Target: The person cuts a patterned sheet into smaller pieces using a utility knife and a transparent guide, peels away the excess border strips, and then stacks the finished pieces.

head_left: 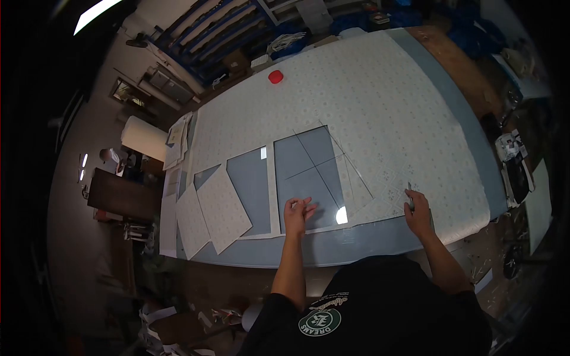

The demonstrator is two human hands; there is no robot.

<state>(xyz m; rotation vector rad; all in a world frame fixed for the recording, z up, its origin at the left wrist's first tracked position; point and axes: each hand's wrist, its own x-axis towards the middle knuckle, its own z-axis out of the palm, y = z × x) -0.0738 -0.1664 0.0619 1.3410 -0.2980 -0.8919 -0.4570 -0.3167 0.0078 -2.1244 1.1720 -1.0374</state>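
Observation:
My left hand hovers over the near part of a cut-out opening, fingers loosely bent and apart, with nothing visible in them. In my right hand is a slim pen-like tool, its tip up; its exact kind is too small to tell. Below and around both hands spreads a pale patterned sheet. Between the hands lies a clear template with dark ruled lines, partly over the opening and partly over the sheet. Two cut patterned pieces overlap at the left.
The sheet covers a large grey-topped table, whose near edge runs just before my body. A round red object sits on the far side. Stacked pieces lie at the left edge. Blue shelving stands behind.

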